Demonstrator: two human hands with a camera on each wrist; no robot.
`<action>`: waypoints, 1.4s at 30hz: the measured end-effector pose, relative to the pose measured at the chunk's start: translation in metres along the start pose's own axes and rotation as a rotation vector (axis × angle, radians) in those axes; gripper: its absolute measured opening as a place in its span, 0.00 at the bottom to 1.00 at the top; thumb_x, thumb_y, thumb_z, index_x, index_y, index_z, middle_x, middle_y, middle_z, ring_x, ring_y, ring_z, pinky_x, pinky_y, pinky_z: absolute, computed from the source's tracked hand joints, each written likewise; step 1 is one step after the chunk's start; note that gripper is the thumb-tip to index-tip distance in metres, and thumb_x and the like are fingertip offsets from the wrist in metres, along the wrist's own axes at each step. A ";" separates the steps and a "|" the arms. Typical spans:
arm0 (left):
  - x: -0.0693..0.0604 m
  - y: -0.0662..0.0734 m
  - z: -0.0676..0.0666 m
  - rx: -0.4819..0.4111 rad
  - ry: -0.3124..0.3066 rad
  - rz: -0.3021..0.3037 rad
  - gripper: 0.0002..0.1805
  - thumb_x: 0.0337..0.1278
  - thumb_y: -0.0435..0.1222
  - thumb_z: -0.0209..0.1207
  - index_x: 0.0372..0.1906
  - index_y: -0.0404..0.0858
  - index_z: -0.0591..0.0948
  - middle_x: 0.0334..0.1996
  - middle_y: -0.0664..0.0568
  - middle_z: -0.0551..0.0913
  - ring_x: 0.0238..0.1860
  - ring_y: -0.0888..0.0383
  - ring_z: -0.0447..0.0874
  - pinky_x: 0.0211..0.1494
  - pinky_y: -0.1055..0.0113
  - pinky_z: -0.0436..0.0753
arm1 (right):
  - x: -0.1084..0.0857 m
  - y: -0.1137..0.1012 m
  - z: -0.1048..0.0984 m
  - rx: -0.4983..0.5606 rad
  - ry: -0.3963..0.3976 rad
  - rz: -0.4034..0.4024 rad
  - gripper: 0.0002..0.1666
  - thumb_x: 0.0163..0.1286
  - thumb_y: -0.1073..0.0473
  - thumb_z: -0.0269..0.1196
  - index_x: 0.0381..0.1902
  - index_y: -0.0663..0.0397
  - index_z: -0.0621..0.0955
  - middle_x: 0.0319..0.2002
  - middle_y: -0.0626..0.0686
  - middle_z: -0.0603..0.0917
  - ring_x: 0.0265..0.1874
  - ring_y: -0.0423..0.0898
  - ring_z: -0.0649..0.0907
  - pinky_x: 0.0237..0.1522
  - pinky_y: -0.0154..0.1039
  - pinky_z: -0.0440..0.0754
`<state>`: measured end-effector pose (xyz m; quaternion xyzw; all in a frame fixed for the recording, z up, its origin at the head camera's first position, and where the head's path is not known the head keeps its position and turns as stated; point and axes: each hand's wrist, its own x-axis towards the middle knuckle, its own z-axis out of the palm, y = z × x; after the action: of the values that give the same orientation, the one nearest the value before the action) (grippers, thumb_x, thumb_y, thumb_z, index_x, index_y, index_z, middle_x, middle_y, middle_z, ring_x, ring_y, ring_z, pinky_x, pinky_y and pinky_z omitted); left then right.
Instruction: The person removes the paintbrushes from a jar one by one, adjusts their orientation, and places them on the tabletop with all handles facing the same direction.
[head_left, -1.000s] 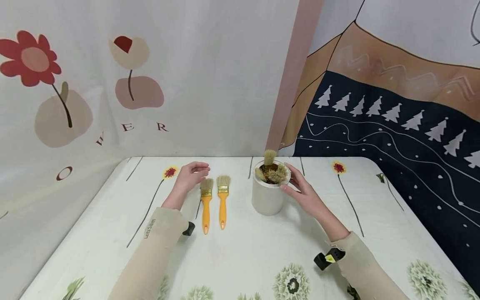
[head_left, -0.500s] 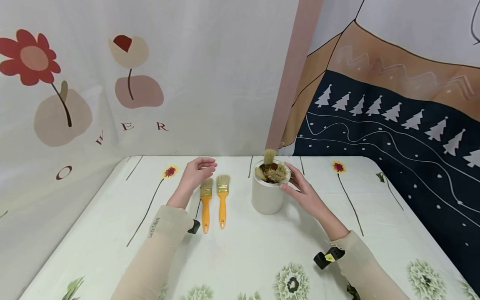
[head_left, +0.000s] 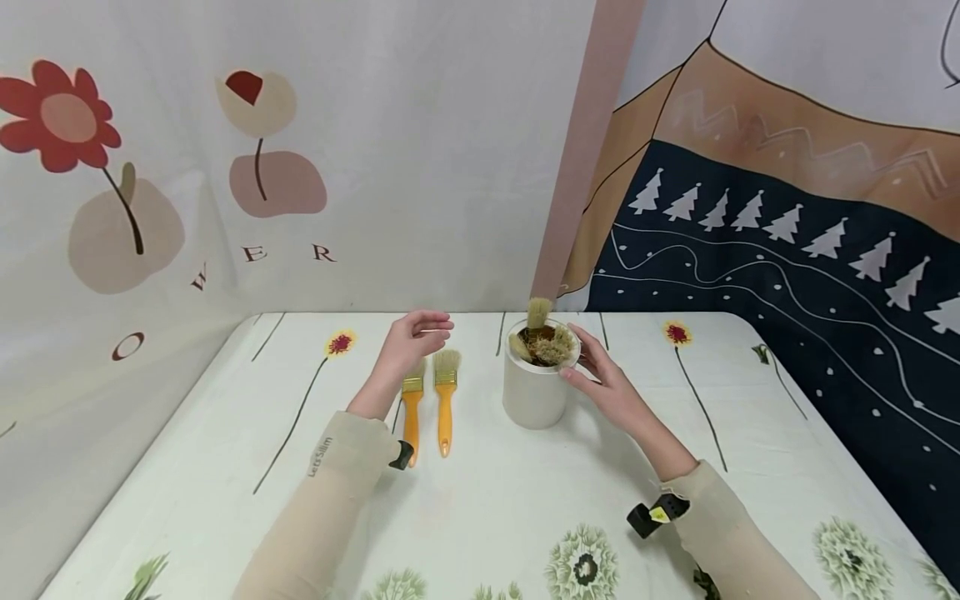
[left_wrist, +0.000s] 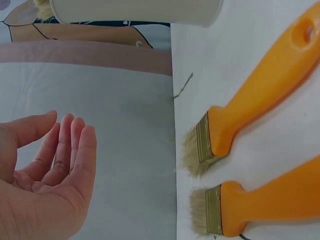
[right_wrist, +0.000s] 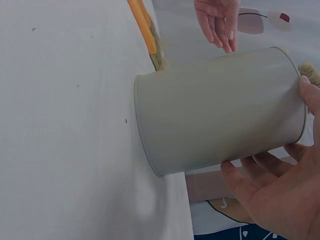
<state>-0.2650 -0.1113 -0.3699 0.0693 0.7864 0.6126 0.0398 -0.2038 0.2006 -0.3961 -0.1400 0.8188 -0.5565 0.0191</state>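
Observation:
A pale cylindrical pot [head_left: 534, 396] stands upright on the table, with bristly yellowish tufts [head_left: 551, 346] and something brown inside its mouth. My right hand [head_left: 611, 392] holds it from the right, thumb at the rim and fingers round the far side; the right wrist view shows the fingertips against its wall. My left hand [head_left: 408, 350] hovers with loosely bent fingers and nothing in them, above the bristle end of the left paintbrush [head_left: 412, 417]. Beside that lies the right paintbrush [head_left: 446, 412]. Both have orange handles, and their bristles point away from me.
A white floral cloth [head_left: 480, 517] covers the table. Behind its far edge hangs a printed curtain [head_left: 435, 167], with a dark tree-patterned sheet [head_left: 750, 250] on the right. Black wrist cameras [head_left: 658, 517] sit on both wrists.
My left hand has drifted right and slightly away from me, and now covers the left paintbrush's bristles. The right hand, the pot and the paintbrushes stay where they were.

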 end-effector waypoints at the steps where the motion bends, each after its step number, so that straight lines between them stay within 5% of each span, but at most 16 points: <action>1: 0.000 0.001 0.002 -0.004 -0.005 0.007 0.20 0.70 0.30 0.55 0.64 0.30 0.73 0.61 0.36 0.79 0.61 0.43 0.79 0.64 0.64 0.83 | 0.000 0.000 0.000 -0.002 -0.001 0.000 0.41 0.78 0.52 0.55 0.80 0.43 0.49 0.80 0.60 0.51 0.77 0.64 0.56 0.74 0.66 0.61; 19: -0.006 0.015 0.029 -0.019 -0.061 0.093 0.19 0.67 0.34 0.61 0.61 0.35 0.77 0.59 0.42 0.82 0.59 0.49 0.82 0.66 0.62 0.82 | 0.000 0.000 0.000 -0.008 0.002 0.005 0.41 0.78 0.51 0.56 0.80 0.41 0.50 0.79 0.60 0.53 0.77 0.64 0.57 0.74 0.66 0.61; 42: -0.007 0.017 0.054 -0.068 -0.194 0.293 0.18 0.65 0.27 0.59 0.59 0.30 0.76 0.60 0.35 0.80 0.63 0.41 0.79 0.63 0.57 0.83 | -0.001 0.001 0.000 -0.007 0.003 0.000 0.41 0.78 0.52 0.55 0.80 0.44 0.49 0.79 0.61 0.52 0.77 0.65 0.57 0.74 0.66 0.59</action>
<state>-0.2494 -0.0569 -0.3670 0.2404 0.7391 0.6287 0.0279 -0.2034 0.2009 -0.3968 -0.1394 0.8207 -0.5539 0.0172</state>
